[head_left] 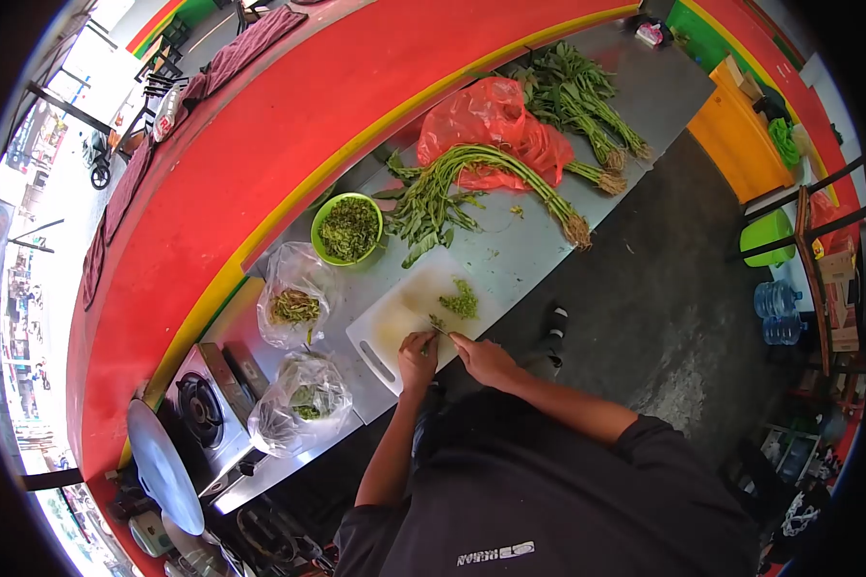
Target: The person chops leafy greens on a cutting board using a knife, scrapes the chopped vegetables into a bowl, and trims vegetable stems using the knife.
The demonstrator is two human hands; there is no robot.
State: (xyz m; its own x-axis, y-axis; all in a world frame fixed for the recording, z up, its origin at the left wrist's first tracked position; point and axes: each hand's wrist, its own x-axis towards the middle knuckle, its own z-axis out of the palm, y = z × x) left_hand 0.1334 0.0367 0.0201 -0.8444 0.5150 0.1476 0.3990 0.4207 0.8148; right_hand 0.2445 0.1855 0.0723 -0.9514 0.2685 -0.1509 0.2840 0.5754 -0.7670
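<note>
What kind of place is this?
Probably the kitchen of a small open-fronted eatery, though I can't be certain. A stove stands by the metal counter, chopped greens lie on a white cutting board, and what look like dark chairs stand beyond the red wall.

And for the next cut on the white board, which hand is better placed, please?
Probably the right hand: it holds the knife over the white board. The left hand, curled close beside the knife, seems better placed for steadying.
</note>
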